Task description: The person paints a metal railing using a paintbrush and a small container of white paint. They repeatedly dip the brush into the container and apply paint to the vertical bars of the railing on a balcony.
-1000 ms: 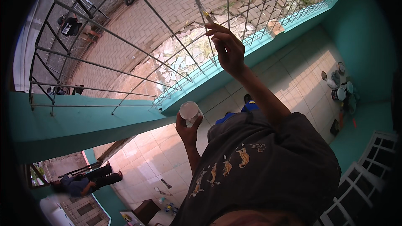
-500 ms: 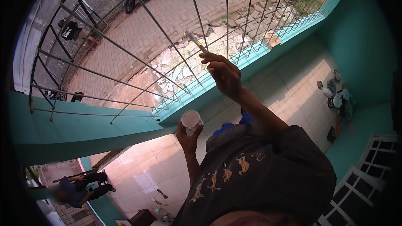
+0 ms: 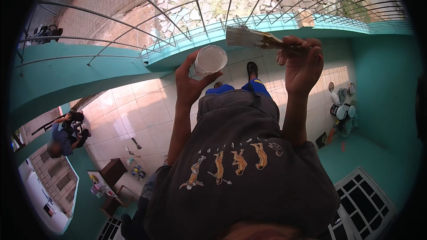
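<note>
My left hand [image 3: 189,82] is wrapped round a small round tub [image 3: 210,61] with pale, whitish contents, held upright in front of my chest. To the right, my right hand [image 3: 303,64] grips the handle of a wide paintbrush [image 3: 253,38]. The brush lies almost level, its pale-smeared bristles pointing left, above and just right of the tub without touching it. Beyond both hands runs a low turquoise wall [image 3: 178,52] topped by thin dark metal bars [image 3: 195,9].
Several paint buckets [image 3: 341,113] stand by the right wall. At the left, another person [image 3: 64,140] sits low near the turquoise post. A small brown table [image 3: 113,172] and small containers [image 3: 138,172] are on the tiled floor side. Broken tiles [image 3: 178,9] lie outside the bars.
My right hand has drawn the paintbrush back from the bars, down and to the right, nearer the tub. The tub has risen slightly. My view has turned downward; the other person has bent lower.
</note>
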`<state>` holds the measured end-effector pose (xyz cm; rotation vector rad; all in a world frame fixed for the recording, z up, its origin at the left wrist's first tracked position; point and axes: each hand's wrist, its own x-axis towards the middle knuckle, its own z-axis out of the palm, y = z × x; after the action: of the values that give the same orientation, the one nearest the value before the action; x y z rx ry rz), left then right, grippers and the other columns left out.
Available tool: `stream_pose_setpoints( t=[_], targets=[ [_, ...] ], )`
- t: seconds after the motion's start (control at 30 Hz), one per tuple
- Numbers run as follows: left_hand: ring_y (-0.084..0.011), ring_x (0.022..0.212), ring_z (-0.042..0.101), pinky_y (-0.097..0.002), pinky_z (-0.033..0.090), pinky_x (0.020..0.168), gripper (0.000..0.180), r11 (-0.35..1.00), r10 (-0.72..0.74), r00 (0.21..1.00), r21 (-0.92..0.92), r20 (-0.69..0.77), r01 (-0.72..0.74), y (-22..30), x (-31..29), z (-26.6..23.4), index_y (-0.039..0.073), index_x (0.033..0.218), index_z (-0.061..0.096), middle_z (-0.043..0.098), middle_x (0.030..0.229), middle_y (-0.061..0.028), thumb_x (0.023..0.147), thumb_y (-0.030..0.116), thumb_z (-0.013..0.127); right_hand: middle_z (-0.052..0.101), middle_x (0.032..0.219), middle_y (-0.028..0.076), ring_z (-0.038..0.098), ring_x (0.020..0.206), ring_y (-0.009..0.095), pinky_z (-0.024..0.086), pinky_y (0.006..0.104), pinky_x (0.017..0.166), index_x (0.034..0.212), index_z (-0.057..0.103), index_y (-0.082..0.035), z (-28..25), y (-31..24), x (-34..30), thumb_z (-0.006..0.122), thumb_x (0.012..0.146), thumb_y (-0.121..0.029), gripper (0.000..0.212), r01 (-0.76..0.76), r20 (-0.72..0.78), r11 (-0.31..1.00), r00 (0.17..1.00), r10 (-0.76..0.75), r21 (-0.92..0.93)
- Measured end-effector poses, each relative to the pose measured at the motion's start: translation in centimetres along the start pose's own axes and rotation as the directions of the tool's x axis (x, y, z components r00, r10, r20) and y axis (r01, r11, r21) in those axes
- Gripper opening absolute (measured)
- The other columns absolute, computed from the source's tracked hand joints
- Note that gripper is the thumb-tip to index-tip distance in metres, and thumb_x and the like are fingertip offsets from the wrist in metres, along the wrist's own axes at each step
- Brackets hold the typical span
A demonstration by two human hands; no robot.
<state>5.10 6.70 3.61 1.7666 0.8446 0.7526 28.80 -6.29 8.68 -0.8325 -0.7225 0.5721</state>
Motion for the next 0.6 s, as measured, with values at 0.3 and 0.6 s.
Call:
stream_pose_setpoints(
  t=[0.3, 0.6],
  targets=[
    [-0.0207, 0.108, 0.066, -0.0353, 0.050, 0.093, 0.064, 1.000, 0.024, 0.994, -0.023, 0.104, -0.021, 1.8, 2.3, 6.2, 0.006, 0.122, 0.065, 0.071, 0.114, -0.0100, 0.065, 0.019, 0.092, 0.067, 0.100, 0.027, 0.062, 0.055, 0.027, 0.053, 0.0365, 0.053, 0.102, 0.052, -0.006, -5.6, -2.5, 2.1, 0.039, 0.107, -0.039, 0.036, 0.005, -0.053, 0.998, 0.999, -0.001, 0.068],
    [-0.0211, 0.112, 0.065, -0.0367, 0.048, 0.099, 0.066, 0.995, -0.075, 0.992, -0.051, 0.106, 0.080, 1.7, 2.8, 9.5, 0.006, 0.124, 0.064, 0.070, 0.115, -0.0108, 0.066, 0.020, 0.092, 0.065, 0.109, 0.022, 0.064, 0.072, 0.025, 0.054, 0.0385, 0.065, 0.107, 0.056, -0.008, -7.0, -3.2, 6.0, 0.036, 0.107, -0.042, 0.040, 0.003, -0.154, 0.973, 0.988, 0.033, 0.230]
  ],
)
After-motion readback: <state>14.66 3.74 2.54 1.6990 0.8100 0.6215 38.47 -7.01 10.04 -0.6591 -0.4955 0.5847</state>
